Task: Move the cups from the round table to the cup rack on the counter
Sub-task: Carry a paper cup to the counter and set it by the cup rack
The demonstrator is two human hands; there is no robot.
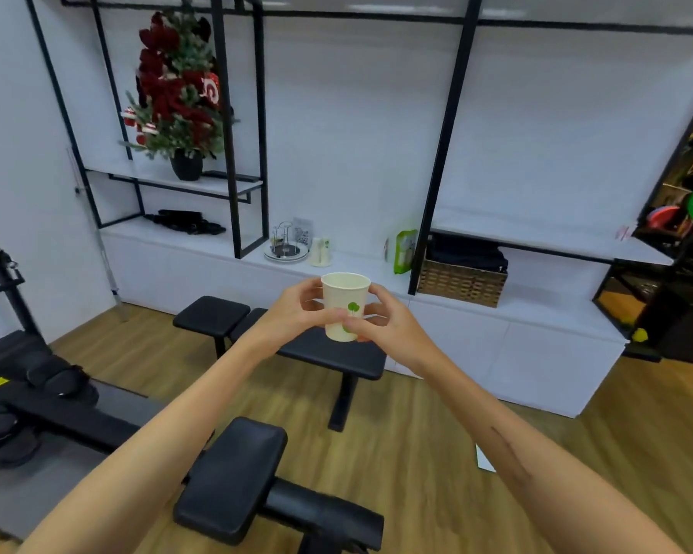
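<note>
a: both forearms reached out from the bottom edge, over a black padded bench (233, 477), and met at one paper cup (344, 306). was the cup up in the air?

b: yes, upright, mouth up, touching nothing but the hands. the left hand (293, 309) had its fingers curled round the cup's left side, and the right hand (381, 319) pinched its lower right side with thumb and fingers. both were grasping it, neither was loose.

a: and the cup rack (285, 245)?

b: it stood on the white counter (361, 265), near the counter's front edge, just right of the black frame post (233, 125). from the cup it lay straight ahead, a little to the left, and well apart. a second padded bench (317, 345) sat between the person and the counter.

a: so which hand was nearer the rack?

b: the left, by a little, since the rack lay to that side. i'd judge either could carry it across.

a: how did the cup's long axis lie?

b: vertical, the same way as the rack's thin upright pegs. whether the cup had to be turned mouth down for a peg, i couldn't tell; the rack was too small in view.

a: anything beside the rack?

b: a pale cup-like thing (321, 251) stood just to its right on the counter. the round table wasn't in view.
</note>
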